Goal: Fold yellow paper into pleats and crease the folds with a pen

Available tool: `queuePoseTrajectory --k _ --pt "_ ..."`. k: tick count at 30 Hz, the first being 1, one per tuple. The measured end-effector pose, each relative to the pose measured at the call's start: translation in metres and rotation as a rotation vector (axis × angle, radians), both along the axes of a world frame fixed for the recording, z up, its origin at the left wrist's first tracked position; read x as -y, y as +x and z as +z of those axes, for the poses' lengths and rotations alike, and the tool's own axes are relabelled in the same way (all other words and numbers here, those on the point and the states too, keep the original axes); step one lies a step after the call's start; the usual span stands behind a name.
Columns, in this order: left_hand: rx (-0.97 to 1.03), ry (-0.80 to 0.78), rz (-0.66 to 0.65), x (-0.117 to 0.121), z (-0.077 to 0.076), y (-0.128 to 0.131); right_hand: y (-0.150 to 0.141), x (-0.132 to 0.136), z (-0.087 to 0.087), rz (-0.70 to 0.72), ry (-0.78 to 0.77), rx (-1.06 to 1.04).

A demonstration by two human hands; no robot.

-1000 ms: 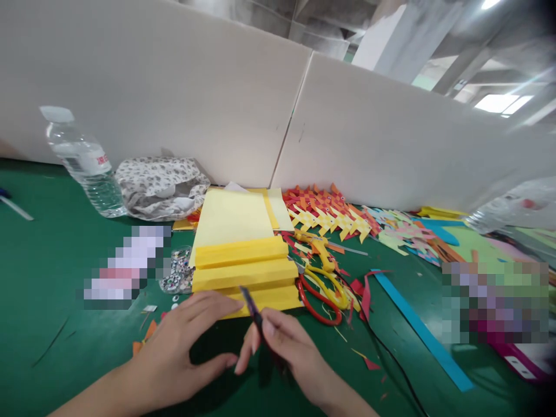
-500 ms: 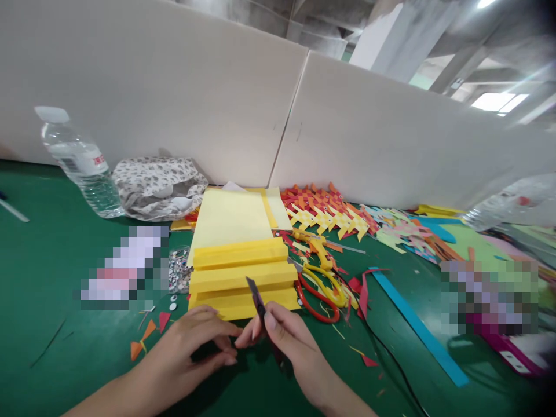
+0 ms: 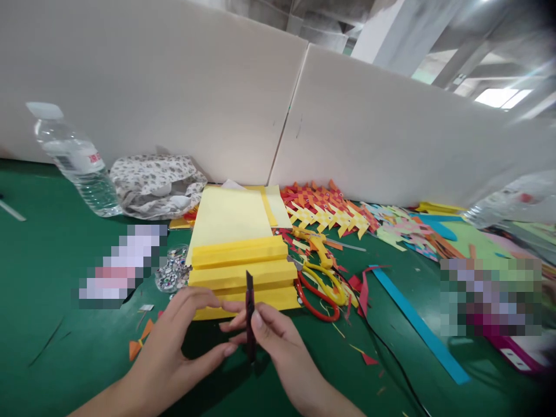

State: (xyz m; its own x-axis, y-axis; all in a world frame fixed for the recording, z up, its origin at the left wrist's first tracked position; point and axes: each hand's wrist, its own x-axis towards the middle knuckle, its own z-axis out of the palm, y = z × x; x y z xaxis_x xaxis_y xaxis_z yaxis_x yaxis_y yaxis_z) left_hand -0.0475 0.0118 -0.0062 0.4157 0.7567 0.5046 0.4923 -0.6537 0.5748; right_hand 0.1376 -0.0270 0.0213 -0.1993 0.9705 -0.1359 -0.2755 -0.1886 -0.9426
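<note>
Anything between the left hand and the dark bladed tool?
Yes: fingertips of the right hand, which holds the dark bladed tool, poke out on the side facing the left hand. Nothing else visible; the folded yellow paper looks to lie beyond.

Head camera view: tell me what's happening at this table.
The person's right hand holds a slim, dark, cutter-like tool nearly upright. The left hand is beside it, thumb and fingers apart, with nothing visible in its grasp. Just beyond lies bright yellow pleated paper. To its right are red-handled scissors and a yellow plastic glue gun, with paper scraps scattered around.
</note>
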Motion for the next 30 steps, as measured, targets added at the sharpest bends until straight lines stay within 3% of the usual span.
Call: queuePoseTrajectory --k 4,14,17,20,23,25,27,30 --pt "0.034 0.090 0.041 0.003 0.001 -0.001 -0.013 0.002 0.000 0.033 0.001 -0.019" --pt "-0.034 0.098 -0.150 0.000 0.006 0.000 -0.018 0.002 -0.002 -0.014 0.123 0.055" --pt "-0.072 0.068 -0.193 -0.001 0.009 -0.001 -0.012 0.000 -0.003 -0.105 0.094 0.091" --pt "-0.122 0.079 -0.184 -0.005 0.011 -0.004 -0.001 -0.004 -0.003 -0.295 0.063 0.087" --pt "-0.140 0.093 -0.160 -0.011 0.010 -0.010 0.017 -0.011 0.004 -0.509 0.114 0.077" --pt "-0.151 0.104 -0.161 -0.015 0.007 -0.014 0.029 -0.015 0.013 -0.567 0.152 0.089" --pt "-0.179 0.119 -0.169 -0.018 0.005 -0.018 0.039 -0.018 0.021 -0.556 0.164 0.178" --pt "-0.199 0.138 -0.150 -0.020 0.003 -0.021 0.044 -0.016 0.026 -0.403 0.211 0.552"
